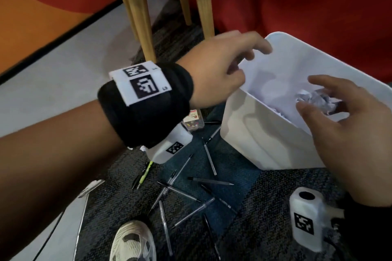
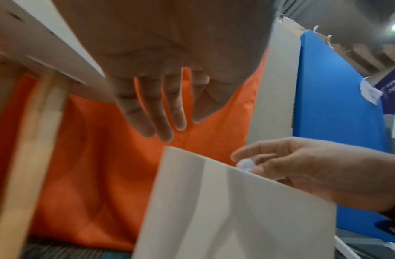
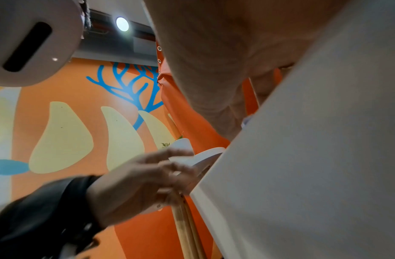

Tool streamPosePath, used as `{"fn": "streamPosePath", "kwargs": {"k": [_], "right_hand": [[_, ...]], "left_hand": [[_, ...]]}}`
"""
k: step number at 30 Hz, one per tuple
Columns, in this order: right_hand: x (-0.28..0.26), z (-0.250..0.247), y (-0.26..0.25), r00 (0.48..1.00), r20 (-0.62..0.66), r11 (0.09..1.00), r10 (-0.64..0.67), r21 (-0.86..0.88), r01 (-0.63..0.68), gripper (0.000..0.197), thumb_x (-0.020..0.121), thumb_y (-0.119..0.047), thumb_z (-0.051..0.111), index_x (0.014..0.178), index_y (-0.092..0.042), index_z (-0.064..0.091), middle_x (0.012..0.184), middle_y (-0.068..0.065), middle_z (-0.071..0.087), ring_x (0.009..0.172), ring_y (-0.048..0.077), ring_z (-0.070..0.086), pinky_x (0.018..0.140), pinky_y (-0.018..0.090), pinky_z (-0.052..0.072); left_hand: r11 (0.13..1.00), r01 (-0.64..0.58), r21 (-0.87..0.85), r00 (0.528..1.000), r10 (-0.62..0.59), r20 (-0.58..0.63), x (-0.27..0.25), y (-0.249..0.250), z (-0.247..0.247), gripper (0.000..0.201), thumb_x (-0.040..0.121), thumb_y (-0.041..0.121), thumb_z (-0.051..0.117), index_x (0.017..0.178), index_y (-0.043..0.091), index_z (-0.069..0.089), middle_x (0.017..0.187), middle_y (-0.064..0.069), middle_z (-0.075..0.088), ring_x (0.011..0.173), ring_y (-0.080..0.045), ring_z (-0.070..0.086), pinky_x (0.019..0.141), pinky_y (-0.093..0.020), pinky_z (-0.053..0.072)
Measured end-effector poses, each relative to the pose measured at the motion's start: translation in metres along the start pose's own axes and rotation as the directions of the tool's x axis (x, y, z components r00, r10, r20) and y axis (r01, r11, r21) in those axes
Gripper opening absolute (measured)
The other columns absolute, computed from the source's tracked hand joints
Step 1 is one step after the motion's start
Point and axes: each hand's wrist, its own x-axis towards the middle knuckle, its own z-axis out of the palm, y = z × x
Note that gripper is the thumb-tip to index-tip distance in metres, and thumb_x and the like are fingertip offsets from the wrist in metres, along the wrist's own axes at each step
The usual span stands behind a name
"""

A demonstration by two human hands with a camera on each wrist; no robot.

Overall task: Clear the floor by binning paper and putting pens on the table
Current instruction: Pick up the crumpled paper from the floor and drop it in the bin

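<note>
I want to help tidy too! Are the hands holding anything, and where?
Nothing is held. The left hand hangs open by the bin rim. The right hand is open over the bin, above the crumpled paper inside.

- It looked like an office or a shared activity room, not a home.
- Patterned grey and blue carpet tiles (image 1: pixel 265 197) covered the near floor.
- A painted orange wall mural (image 3: pixel 66 133) with blue coral and pale yellow shapes stood on the far left.
- A round ceiling light (image 3: pixel 122 24) hung among exposed ceiling fittings.
- A blue partition panel (image 2: pixel 338 122) stood on the right.
</note>
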Motion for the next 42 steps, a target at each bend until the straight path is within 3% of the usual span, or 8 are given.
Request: {"fn": "streamPosePath", "kwargs": {"k": [5,8,15,25,29,34,38,42], "right_hand": [[-0.001,0.002,0.001,0.999,0.005,0.998,0.033,-0.051,-0.033,0.053,0.082,-0.068,0.053,0.132,-0.057,0.042,0.137,-0.015,0.048,0.130,0.025,0.044,0.105,0.057,0.038],[-0.006,0.005,-0.007,0.999,-0.027,0.999,-0.027,-0.038,0.026,0.046,0.084,-0.075,0.042,0.128,-0.061,0.041,0.134,-0.031,0.042,0.129,0.019,0.042,0.104,0.050,0.040],[-0.046,0.052,-0.065,0.929,-0.003,0.860,-0.371,0.377,0.345,0.021,0.088,-0.011,0.061,0.096,-0.030,0.064,0.096,-0.028,0.058,0.092,-0.007,0.051,0.084,0.013,0.037],[-0.064,0.208,-0.022,0.809,0.518,0.957,-0.279,0.217,0.192,0.015,0.088,-0.011,0.061,0.094,-0.024,0.065,0.094,-0.008,0.066,0.089,0.015,0.059,0.079,0.039,0.053],[-0.066,0.247,-0.010,0.716,0.668,0.974,-0.203,0.065,0.216,0.018,0.090,-0.014,0.059,0.103,-0.025,0.064,0.100,-0.004,0.065,0.094,0.017,0.059,0.080,0.038,0.054],[-0.064,0.286,-0.010,0.579,0.801,0.941,-0.153,-0.061,0.332,0.039,0.092,-0.016,0.056,0.130,-0.025,0.055,0.147,-0.002,0.040,0.131,0.024,0.039,0.100,0.038,0.045],[-0.059,0.309,-0.004,0.540,0.831,0.923,-0.133,-0.094,0.373,0.064,0.090,-0.018,0.059,0.147,-0.030,0.032,0.163,-0.002,0.005,0.146,0.030,0.012,0.112,0.048,0.034],[-0.054,0.319,0.010,0.471,0.882,0.918,-0.039,-0.155,0.365,0.074,0.091,-0.022,0.056,0.153,-0.031,0.017,0.163,-0.005,0.002,0.147,0.034,0.010,0.112,0.053,0.032]], "left_hand": [[0.983,0.183,0.027,0.981,-0.180,-0.075,-0.037,-0.048,-0.022,0.043,0.083,0.003,0.055,0.117,0.029,0.059,0.104,0.006,0.061,0.083,-0.010,0.057,0.073,-0.013,0.045],[0.947,0.320,0.035,0.943,-0.315,-0.108,-0.064,-0.078,-0.028,0.041,0.085,0.003,0.054,0.115,0.031,0.058,0.100,0.009,0.062,0.083,-0.006,0.059,0.078,-0.024,0.049],[0.804,0.584,0.114,0.812,-0.577,-0.089,-0.120,-0.134,-0.010,0.026,0.086,0.007,0.056,0.102,0.027,0.062,0.095,0.004,0.063,0.082,-0.020,0.058,0.079,-0.034,0.051],[0.644,0.754,0.131,0.653,-0.756,-0.042,-0.180,-0.213,0.043,0.020,0.085,0.017,0.064,0.092,0.034,0.054,0.095,0.006,0.057,0.085,-0.020,0.058,0.077,-0.031,0.047],[0.635,0.753,0.175,0.640,-0.768,0.034,-0.198,-0.227,0.065,0.028,0.087,0.025,0.065,0.111,0.032,0.053,0.113,0.002,0.050,0.101,-0.022,0.055,0.085,-0.031,0.045],[0.644,0.741,0.191,0.646,-0.761,0.059,-0.202,-0.238,0.074,0.062,0.089,0.026,0.063,0.141,0.036,0.031,0.144,-0.004,0.037,0.128,-0.028,0.042,0.104,-0.038,0.038],[0.683,0.700,0.209,0.683,-0.725,0.083,-0.195,-0.244,0.081,0.073,0.093,0.021,0.058,0.148,0.041,0.014,0.153,-0.004,0.025,0.137,-0.030,0.032,0.111,-0.045,0.032],[0.726,0.643,0.244,0.717,-0.683,0.143,-0.189,-0.250,0.086,0.072,0.095,0.018,0.054,0.148,0.043,0.013,0.152,-0.005,0.029,0.138,-0.030,0.029,0.112,-0.046,0.030]]}}
